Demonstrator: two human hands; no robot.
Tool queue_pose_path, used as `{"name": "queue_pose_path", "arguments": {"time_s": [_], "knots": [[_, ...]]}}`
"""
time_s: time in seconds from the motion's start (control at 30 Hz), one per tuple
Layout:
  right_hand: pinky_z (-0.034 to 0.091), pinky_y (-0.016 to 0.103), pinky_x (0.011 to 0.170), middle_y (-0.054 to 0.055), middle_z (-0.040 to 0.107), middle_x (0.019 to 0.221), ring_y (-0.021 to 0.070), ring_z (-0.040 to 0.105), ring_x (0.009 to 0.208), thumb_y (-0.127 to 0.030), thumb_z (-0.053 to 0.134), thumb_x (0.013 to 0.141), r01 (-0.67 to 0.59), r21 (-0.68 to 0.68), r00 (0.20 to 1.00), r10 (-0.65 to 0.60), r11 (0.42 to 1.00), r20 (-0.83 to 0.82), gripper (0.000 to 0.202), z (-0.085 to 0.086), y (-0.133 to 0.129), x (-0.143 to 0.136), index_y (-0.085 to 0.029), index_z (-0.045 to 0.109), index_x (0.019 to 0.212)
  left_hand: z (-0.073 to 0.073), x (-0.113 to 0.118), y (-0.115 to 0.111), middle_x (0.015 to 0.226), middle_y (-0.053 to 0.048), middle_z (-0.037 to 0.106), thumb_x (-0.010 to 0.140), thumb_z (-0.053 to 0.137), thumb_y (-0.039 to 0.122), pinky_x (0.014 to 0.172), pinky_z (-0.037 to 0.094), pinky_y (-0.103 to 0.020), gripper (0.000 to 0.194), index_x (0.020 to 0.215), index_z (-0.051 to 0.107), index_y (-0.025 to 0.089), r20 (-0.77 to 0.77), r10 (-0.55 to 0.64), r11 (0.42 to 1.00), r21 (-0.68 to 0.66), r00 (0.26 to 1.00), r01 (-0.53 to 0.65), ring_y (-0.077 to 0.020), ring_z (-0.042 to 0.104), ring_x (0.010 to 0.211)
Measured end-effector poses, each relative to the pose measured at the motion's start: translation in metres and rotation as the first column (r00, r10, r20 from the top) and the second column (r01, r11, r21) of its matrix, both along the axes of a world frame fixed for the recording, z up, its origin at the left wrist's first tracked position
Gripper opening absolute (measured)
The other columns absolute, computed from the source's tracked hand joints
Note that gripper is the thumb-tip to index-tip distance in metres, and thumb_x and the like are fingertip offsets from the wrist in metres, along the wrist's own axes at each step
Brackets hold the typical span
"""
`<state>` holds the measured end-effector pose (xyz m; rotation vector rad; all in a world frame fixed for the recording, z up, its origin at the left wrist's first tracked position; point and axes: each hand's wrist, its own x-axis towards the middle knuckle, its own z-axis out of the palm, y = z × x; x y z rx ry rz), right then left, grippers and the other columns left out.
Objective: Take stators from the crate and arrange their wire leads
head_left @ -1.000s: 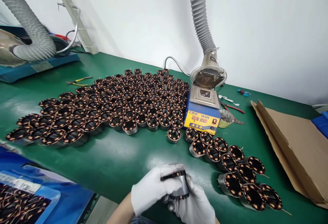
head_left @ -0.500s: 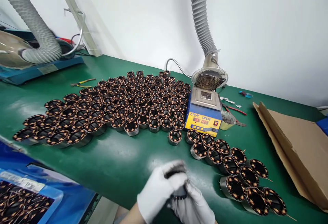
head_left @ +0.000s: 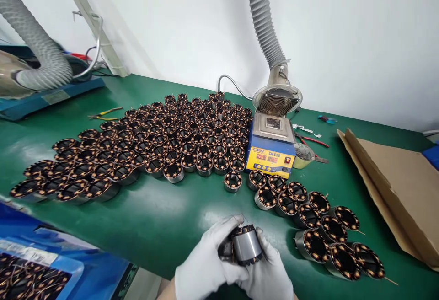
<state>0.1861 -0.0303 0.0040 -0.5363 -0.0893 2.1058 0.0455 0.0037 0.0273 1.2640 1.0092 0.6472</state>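
Above the front of the green bench, I hold a motor stator [head_left: 247, 245], a short silvery cylinder with dark toothed ends and thin wires at its top. My left hand [head_left: 207, 259], white-gloved, is closed around its left side, forefinger at the top and thumb low. A dark patch shows between those fingers, and I cannot make out what it is. My right hand [head_left: 269, 270], also gloved, grips the stator from the right and below. Its fingertips are partly hidden behind the metal. A single stator [head_left: 233, 182] stands upright just beyond my hands.
Many stators [head_left: 171, 142] crowd the left and middle of the bench; several more [head_left: 331, 231] stand at right. Behind them is a blue-and-yellow solder pot [head_left: 270, 151] under an extraction duct [head_left: 265, 21]. Cardboard [head_left: 394, 190] lies far right, pliers [head_left: 106, 114] far left. A blue bin [head_left: 77, 268] sits lower left.
The stator has turned in my hands, its silvery side now facing me. My fingers have spread around it, and my left hand has shifted slightly left. The view has moved a little.
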Motion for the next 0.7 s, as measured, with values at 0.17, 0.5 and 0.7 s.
{"name": "queue_pose_path", "arguments": {"time_s": [0.17, 0.5, 0.7], "knots": [[0.046, 0.03, 0.064, 0.009, 0.071, 0.085, 0.0195, 0.065, 0.07, -0.057, 0.061, 0.072, -0.113, 0.027, 0.993, 0.113, 0.993, -0.013, 0.05, 0.0, -0.003, 0.001, -0.014, 0.064, 0.098, 0.011, 0.016, 0.016, 0.068, -0.003, 0.07, 0.06, 0.07, 0.023, 0.075, 0.049, -0.028, 0.006, 0.061, 0.069, 0.017, 0.107, 0.354, 0.93, -0.147, 0.929, -0.337, -0.0211, 0.064, 0.076], [0.047, 0.031, 0.067, 0.007, 0.069, 0.088, 0.0212, 0.065, 0.079, -0.047, 0.067, 0.072, -0.037, 0.07, 0.993, 0.028, 0.997, 0.119, 0.038, -0.001, -0.005, -0.002, -0.018, 0.062, 0.097, 0.023, 0.019, 0.01, 0.075, -0.007, 0.073, 0.055, 0.073, 0.027, 0.07, 0.05, -0.028, 0.019, 0.07, 0.07, 0.015, 0.066, 0.414, 0.879, -0.288, 0.908, -0.379, -0.0214, 0.064, 0.074], [0.05, 0.036, 0.072, 0.007, 0.064, 0.105, 0.0252, 0.062, 0.088, -0.026, 0.08, 0.057, 0.164, 0.381, 0.581, -0.402, 0.91, 0.708, 0.057, -0.022, -0.012, -0.005, -0.025, 0.056, 0.109, 0.009, -0.006, 0.016, 0.093, -0.008, 0.071, 0.067, 0.068, 0.04, 0.087, 0.047, -0.032, 0.04, 0.098, 0.064, 0.016, 0.192, 0.593, 0.8, -0.252, 0.782, -0.545, -0.0218, 0.064, 0.093]]}}
